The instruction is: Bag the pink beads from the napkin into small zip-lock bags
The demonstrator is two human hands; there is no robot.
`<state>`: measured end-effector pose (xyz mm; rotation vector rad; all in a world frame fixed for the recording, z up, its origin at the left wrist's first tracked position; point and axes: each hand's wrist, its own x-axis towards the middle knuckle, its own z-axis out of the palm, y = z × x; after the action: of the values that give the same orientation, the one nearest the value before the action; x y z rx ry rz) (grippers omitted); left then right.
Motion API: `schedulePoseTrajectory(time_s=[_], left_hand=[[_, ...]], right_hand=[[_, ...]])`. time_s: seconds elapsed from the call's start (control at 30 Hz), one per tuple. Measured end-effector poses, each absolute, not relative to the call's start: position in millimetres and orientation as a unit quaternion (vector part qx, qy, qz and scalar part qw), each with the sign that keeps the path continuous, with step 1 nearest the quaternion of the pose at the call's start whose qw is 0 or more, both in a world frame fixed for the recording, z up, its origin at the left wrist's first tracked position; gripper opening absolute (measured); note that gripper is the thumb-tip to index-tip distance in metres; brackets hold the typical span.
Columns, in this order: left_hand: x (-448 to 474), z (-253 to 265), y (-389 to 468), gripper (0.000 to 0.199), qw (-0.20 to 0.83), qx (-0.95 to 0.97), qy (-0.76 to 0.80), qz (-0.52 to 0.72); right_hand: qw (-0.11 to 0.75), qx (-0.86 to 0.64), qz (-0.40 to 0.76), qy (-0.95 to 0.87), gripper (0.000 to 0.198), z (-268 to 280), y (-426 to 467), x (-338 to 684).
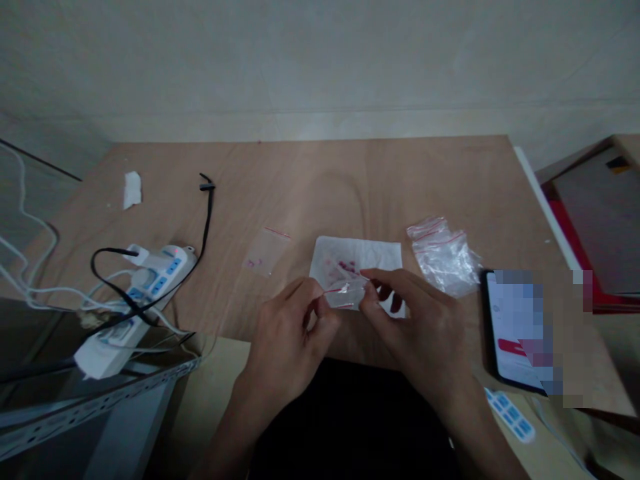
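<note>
Between my two hands is a small clear zip bag (345, 294) with a red line along its seal. My left hand (293, 333) pinches its left edge, and my right hand (417, 317) grips the right edge between thumb and fingers. Under and behind the bag lies a white sheet (385, 253) bearing several small dark red pieces (347, 266), too small to name. To the left, another zip bag (267, 252) lies flat with a few tiny reddish pieces inside. A pile of clear zip bags (445, 257) rests to the right of the sheet.
A white power strip (165, 270) with plugs and tangled cables stands at the left. A black cable (207, 220) and a scrap of white paper (133, 190) lie farther back. On the right is a phone or tablet (510, 320), partly blurred out. Below it sits another power strip (513, 415).
</note>
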<state>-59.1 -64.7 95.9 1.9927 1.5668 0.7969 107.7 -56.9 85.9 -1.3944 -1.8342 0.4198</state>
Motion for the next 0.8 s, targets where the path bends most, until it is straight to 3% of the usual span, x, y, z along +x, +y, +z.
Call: schedulePoseTrajectory(time_s=[0.23,0.33,0.4,0.53,0.63,0.73,0.8], left_hand=[[-54,98,-69,0.022,0.335,0.693,0.565,0.299],[-54,98,-70,0.024,0.364,0.674,0.564,0.308],[-55,99,-72,0.025,0.38,0.667,0.563,0.308],[-57,101,-74,0.027,0.383,0.656,0.569,0.316],[-56,96,-73,0.029,0.381,0.617,0.586,0.362],[-49,85,-64,0.031,0.401,0.496,0.616,0.462],[-41,75,-55,0.035,0.483,0.405,0.595,0.5]], right_hand=[[0.382,-0.358,0.408,-0.748,0.06,69,-53,120],[0.383,-0.348,0.447,-0.73,0.09,60,-53,120],[0.398,-0.353,0.444,-0.721,0.085,56,-53,118],[0.455,-0.354,0.429,-0.696,0.056,52,-52,115],[0.473,-0.351,0.42,-0.691,0.049,55,-48,116],[0.444,-0.352,0.398,-0.722,0.046,70,-35,121],[0.374,-0.339,0.35,-0.789,0.043,87,-22,124]])
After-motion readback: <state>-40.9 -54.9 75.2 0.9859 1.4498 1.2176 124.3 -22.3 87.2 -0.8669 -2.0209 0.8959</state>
